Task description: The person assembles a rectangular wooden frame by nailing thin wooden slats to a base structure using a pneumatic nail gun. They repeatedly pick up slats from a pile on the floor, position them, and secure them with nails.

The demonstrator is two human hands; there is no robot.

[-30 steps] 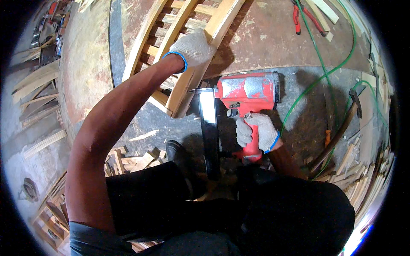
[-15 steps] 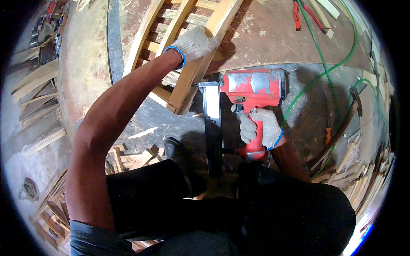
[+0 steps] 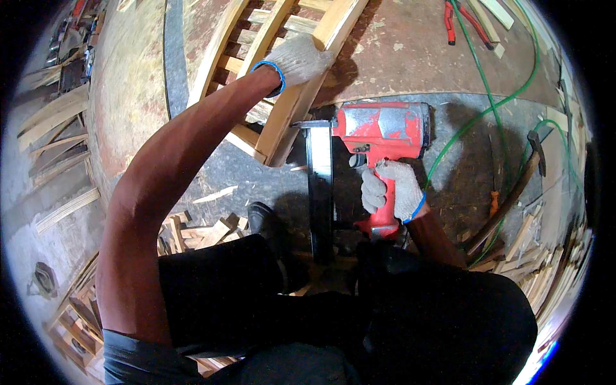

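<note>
My right hand (image 3: 396, 189), in a light knitted glove with a blue cuff, is wrapped round the handle of a red, scuffed nail gun (image 3: 382, 122). The gun's dark magazine runs down toward my legs. Its nose is at the side of a slatted wooden frame (image 3: 274, 128), close to the lower corner; whether it touches the wood I cannot tell. My left hand (image 3: 298, 61), gloved alike, is closed over the frame's right-hand rail, farther up from the nose. The fingers on the rail's far side are hidden.
A green air hose (image 3: 471, 119) loops across the right side. Beyond it lie a hammer (image 3: 536, 151), a screwdriver (image 3: 494, 202) and red-handled pliers or cutters (image 3: 451, 25). Wood offcuts (image 3: 199, 234) surround my feet, with thin strips (image 3: 558, 269) heaped at right and boards (image 3: 54, 115) at left.
The frame and my left hand sit very slightly differently in the picture, as the view has shifted a little. Both hands keep their holds, and the nail gun stays beside the frame.
</note>
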